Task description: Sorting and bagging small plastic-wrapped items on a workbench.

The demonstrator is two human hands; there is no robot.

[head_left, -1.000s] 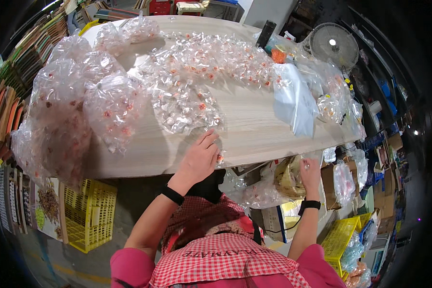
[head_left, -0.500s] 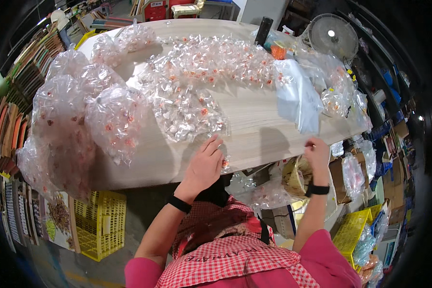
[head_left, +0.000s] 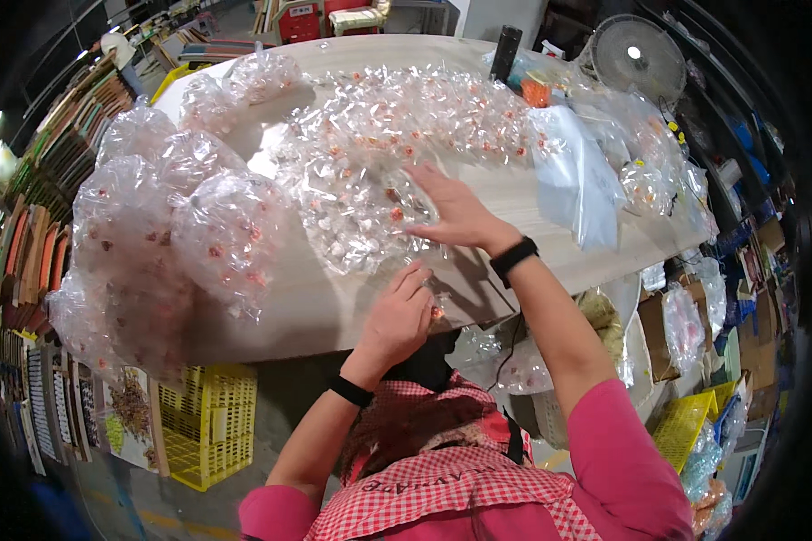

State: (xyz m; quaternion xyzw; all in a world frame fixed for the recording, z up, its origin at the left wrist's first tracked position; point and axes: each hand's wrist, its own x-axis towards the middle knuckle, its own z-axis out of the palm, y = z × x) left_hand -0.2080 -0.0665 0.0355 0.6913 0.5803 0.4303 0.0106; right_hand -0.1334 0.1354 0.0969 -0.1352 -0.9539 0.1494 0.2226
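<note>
My left hand [head_left: 395, 314] is at the table's near edge, its fingers curled together. By its thumb shows a small clear packet [head_left: 438, 314] with an orange spot, which it seems to grip; the fingers partly hide it. Farther up, my right hand [head_left: 456, 212] lies with thumb and fingers spread at the right side of a heap of small clear packets [head_left: 352, 216]. These have white and orange-red contents. The fingertips are at the heap's edge, and the hand grips nothing that I can see. The heap runs on to a wider spread of the same packets [head_left: 433, 113] behind.
Large filled clear bags [head_left: 126, 234] crowd the table's left side. Flat plastic bags [head_left: 573, 180] lie at the right, near an upright black cylinder [head_left: 506, 52] and a fan [head_left: 636, 61]. A yellow crate [head_left: 209, 424] stands below the table's [head_left: 307, 334] left edge.
My right hand has moved from beyond the table's near right edge, up and left to the heap, and its fingers have spread. The left hand stays by the near edge. The view has shifted slightly.
</note>
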